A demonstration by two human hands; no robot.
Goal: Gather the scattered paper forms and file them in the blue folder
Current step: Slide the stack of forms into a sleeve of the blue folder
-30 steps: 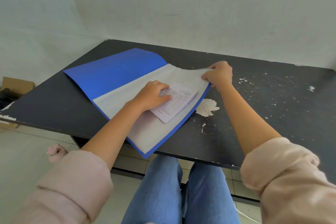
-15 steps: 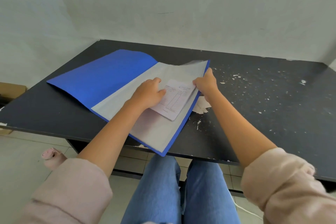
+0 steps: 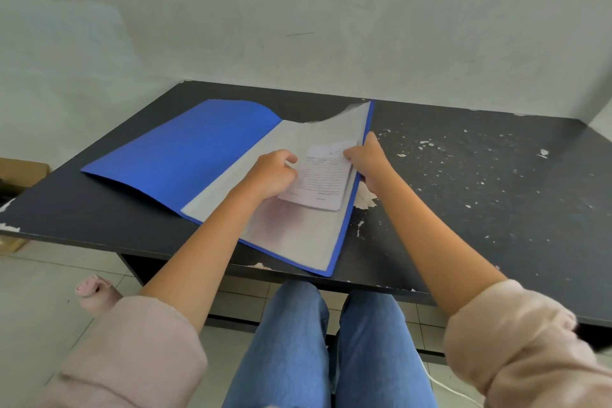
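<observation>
The blue folder (image 3: 185,156) lies open on the black table (image 3: 480,209), its translucent plastic sleeve (image 3: 291,238) spread over the right half. A small printed paper form (image 3: 323,184) lies on the sleeve, and its far end slips under the sleeve's lifted top sheet. My left hand (image 3: 273,172) grips the form's left edge with curled fingers. My right hand (image 3: 366,159) pinches the form's upper right corner together with the sleeve edge by the folder's right border. No other forms are in view.
The table's top has chipped white patches (image 3: 364,200) just right of the folder. A wall stands behind the table. A pink bottle (image 3: 94,295) sits on the floor at the left, and a cardboard box (image 3: 20,172) beyond it. My knees are under the front edge.
My right hand let go of the sleeve's far corner and came in to the form's upper right corner. The form has turned more upright and slid further under the sleeve.
</observation>
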